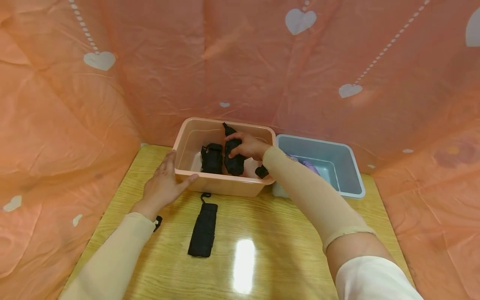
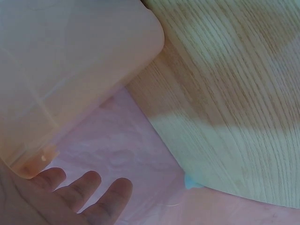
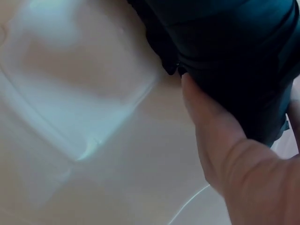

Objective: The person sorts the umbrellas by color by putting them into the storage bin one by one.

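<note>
My right hand [image 1: 249, 146] reaches into the peach plastic bin [image 1: 225, 178] and grips a black folded umbrella [image 1: 234, 163], thumb on one side and fingers on the other. In the right wrist view the umbrella [image 3: 234, 56] fills the upper right, above the bin floor. Left of it in the bin lies another black folded umbrella [image 1: 212, 159]. Part of a small black thing [image 1: 261, 171] shows at the bin's right end, mostly hidden. My left hand [image 1: 162, 185] rests at the bin's front left corner, thumb along the front rim; its fingers [image 2: 108, 201] look extended beside the wall.
A third black folded umbrella [image 1: 203, 231] with a wrist loop lies on the wooden table [image 1: 285, 250] before the bin. On the right stands a grey-blue bin [image 1: 356, 177] with purple things [image 1: 310, 166] inside, partly behind my right arm. An orange sheet [image 1: 240, 62] hangs behind and around.
</note>
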Demonstrator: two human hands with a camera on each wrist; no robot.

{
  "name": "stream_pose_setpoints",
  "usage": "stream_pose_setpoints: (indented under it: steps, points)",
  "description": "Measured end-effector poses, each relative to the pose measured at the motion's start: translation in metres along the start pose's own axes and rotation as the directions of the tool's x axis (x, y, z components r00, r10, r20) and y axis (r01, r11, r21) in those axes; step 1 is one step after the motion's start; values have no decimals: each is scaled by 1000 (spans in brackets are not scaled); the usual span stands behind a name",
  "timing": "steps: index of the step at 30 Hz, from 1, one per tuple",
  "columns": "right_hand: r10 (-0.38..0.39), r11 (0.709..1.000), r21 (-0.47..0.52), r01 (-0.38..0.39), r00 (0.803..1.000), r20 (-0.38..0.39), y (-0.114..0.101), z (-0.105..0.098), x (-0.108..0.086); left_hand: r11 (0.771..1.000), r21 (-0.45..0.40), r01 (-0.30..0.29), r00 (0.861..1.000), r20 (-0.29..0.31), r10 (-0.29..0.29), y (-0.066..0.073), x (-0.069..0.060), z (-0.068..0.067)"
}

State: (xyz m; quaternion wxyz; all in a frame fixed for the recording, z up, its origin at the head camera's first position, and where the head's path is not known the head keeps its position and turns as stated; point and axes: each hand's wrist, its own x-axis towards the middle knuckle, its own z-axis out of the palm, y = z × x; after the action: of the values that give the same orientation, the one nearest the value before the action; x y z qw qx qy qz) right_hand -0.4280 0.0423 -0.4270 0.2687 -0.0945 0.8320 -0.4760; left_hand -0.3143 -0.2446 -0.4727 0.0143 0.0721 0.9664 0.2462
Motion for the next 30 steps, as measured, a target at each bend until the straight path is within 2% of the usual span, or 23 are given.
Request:
stream_pose_setpoints:
  steps: [16, 30]
  points:
    - [64, 995, 77, -71, 994, 85, 8, -3, 17, 1000, 21, 0, 1000, 1, 0, -1, 0, 4]
    - [89, 996, 9, -91, 991, 99, 10, 5, 32, 1000, 22, 11, 1000, -13, -11, 0, 0, 2]
